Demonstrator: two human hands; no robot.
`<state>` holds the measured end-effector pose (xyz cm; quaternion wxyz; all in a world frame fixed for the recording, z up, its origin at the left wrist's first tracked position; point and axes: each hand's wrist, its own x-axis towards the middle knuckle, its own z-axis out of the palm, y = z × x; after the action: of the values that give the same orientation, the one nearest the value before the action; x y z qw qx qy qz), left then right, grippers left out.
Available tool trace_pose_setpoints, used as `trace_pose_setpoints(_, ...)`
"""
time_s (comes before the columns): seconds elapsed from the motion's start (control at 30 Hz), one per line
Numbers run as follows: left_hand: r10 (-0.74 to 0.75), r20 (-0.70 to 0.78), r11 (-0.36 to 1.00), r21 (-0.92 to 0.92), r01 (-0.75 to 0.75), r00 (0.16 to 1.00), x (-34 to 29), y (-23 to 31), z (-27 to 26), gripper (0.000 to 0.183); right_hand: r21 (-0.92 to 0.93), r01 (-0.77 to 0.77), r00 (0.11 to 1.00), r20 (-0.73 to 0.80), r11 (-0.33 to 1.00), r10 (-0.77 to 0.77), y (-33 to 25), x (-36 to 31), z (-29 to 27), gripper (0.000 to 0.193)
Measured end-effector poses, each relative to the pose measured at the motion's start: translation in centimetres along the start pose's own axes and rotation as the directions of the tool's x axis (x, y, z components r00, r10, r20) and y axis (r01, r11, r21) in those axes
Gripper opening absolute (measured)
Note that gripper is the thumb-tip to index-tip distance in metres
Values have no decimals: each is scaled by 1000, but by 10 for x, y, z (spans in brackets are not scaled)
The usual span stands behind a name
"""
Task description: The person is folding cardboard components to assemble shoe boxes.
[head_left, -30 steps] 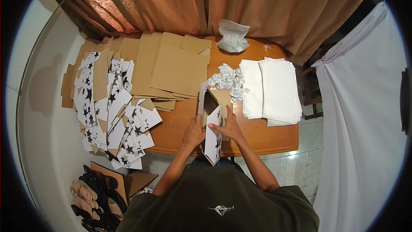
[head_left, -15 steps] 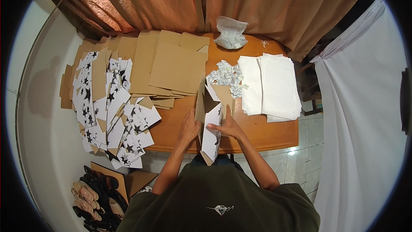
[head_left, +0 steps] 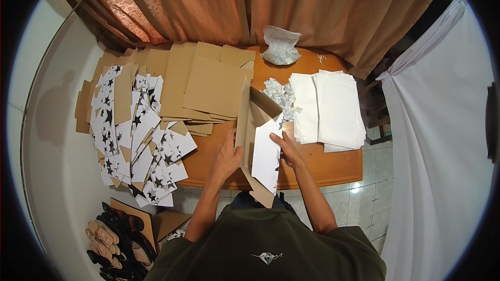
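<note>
A partly folded cardboard box (head_left: 265, 151), brown inside and white with black stars outside, is held upright at the table's front edge. My left hand (head_left: 226, 156) presses along the box's brown left side, its fingers partly hidden behind it. With the thumb on the white flap and the fingers behind, my right hand (head_left: 286, 151) grips the right side. Flat brown cardboard sheets (head_left: 216, 86) lie in a stack beyond my left hand. Closer to the left, white star-printed cardboard pieces (head_left: 138, 130) lie overlapped in a pile.
Small silvery-white packets (head_left: 278, 92) lie behind the box. Stacked white paper sheets (head_left: 338, 109) are at the right of the wooden table (head_left: 333, 169). A clear plastic bag (head_left: 281, 47) stands at the back. Shoes (head_left: 112, 239) sit on the floor at lower left.
The box has opened wider, so its brown inside and far end flap now show. My right hand has moved slightly right with the white flap; the left stays on its side.
</note>
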<state>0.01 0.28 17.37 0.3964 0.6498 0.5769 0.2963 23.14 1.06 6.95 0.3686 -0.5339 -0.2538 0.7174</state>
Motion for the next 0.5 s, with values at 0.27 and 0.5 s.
trace_pose_setpoints(0.27, -4, 130, 951, 308, -37, 992, 2, 50, -32, 59, -205, -10, 995, -95, 979, -10, -69, 6, -28, 95)
trace_pose_setpoints(0.5, 20, 59, 903, 427, -43, 998, -5, 24, -11, 64, -261, -117, 984, -160, 958, 76, -62, 25, -25, 117)
